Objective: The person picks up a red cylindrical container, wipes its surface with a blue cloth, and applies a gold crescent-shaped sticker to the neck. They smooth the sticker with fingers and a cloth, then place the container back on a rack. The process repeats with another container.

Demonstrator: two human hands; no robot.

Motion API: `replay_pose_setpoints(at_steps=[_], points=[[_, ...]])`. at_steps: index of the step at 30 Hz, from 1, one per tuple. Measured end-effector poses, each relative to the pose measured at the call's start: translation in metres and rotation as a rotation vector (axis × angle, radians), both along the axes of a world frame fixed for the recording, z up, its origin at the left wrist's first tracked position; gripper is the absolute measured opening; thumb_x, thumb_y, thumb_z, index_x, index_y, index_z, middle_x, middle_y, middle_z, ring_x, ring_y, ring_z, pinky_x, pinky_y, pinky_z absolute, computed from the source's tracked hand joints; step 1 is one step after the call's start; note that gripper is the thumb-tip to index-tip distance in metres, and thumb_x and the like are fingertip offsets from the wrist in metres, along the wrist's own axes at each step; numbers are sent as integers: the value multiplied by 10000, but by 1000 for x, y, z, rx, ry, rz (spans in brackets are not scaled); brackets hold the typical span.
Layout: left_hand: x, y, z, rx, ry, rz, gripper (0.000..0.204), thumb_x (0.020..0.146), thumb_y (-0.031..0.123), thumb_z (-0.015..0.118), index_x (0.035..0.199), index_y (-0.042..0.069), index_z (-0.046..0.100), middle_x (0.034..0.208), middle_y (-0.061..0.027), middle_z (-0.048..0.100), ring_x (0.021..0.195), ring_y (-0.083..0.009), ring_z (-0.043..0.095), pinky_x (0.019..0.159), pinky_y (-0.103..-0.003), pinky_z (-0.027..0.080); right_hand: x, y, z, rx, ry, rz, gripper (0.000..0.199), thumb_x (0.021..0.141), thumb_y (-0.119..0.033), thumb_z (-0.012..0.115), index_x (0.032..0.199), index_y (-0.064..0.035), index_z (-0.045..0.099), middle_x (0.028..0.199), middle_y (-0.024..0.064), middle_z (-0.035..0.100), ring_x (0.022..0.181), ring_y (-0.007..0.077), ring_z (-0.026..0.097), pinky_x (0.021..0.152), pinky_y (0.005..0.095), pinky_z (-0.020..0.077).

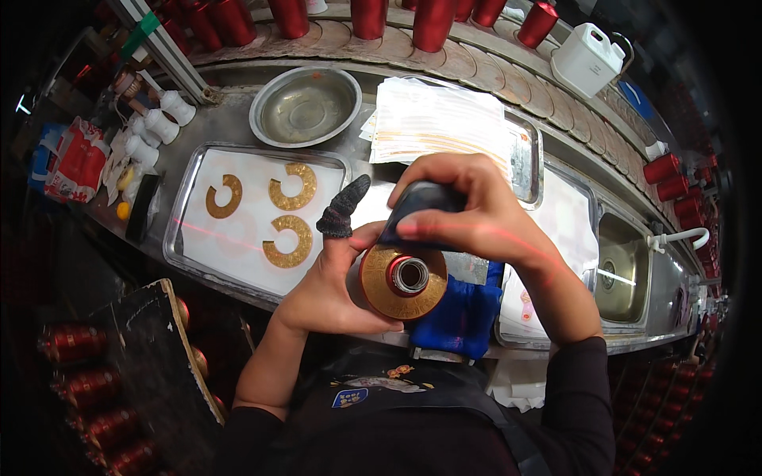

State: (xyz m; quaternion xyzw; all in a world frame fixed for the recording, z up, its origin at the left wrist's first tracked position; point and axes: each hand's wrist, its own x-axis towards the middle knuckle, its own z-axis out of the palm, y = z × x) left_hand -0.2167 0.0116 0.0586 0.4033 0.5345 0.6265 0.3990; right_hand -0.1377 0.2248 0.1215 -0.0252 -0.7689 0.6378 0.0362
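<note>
My left hand is wrapped round a red bottle, its threaded open mouth turned up toward me. A gold label covers the shoulder around the neck. A black knitted finger cover sits on a raised finger of that hand. My right hand grips a dark, smooth, flat piece, maybe a cloth or pad, against the far side of the bottle's shoulder. Below the bottle is a blue cloth. To the left, gold C-shaped labels lie on white sheet in a metal tray.
A metal basin and a stack of printed sheets lie beyond my hands. Red bottles stand on a slatted conveyor at the back. A white jug and a sink are to the right.
</note>
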Motion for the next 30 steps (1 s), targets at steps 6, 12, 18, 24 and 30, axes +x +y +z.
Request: replay_pose_setpoints(at_steps=[6, 12, 18, 24, 30], points=[[-5, 5, 8, -13, -41, -25, 982, 590, 113, 947, 1433, 6, 457, 1380, -101, 563, 1297, -193, 538, 1105, -351, 414, -16, 2, 4, -38, -39, 87, 230, 785, -76, 798, 972, 15, 701, 886, 42, 691, 856, 99, 630, 799, 252, 502], [-6, 2, 3, -56, 33, -125, 1000, 599, 116, 949, 1454, 19, 439, 1386, -105, 557, 1290, -209, 544, 1099, -344, 417, 21, 1, -11, 5, 58, -289, 262, 779, -146, 814, 968, -1, 705, 893, 39, 690, 867, 105, 640, 813, 244, 503], [4, 0, -11, 73, 229, 27, 1013, 589, 95, 968, 1455, 11, 450, 1413, -130, 555, 1309, -222, 543, 1108, -373, 431, 36, 0, -12, 68, 21, -416, 220, 799, -108, 791, 980, -10, 712, 897, 59, 708, 844, 118, 662, 782, 278, 532], [18, 3, -22, 164, 358, 189, 969, 592, 93, 973, 1423, 31, 479, 1440, -175, 540, 1322, -269, 539, 1117, -392, 430, 41, -3, -22, 172, 151, -388, 212, 804, -39, 795, 988, 5, 700, 893, 32, 683, 827, 98, 620, 773, 236, 490], [43, 12, -36, 211, 461, 434, 930, 629, 209, 958, 1401, 35, 469, 1321, -186, 578, 1205, -335, 606, 1024, -417, 494, 85, -29, -29, 541, 438, -433, 277, 649, 82, 766, 899, -36, 747, 844, 103, 675, 795, 265, 617, 755, 341, 482]])
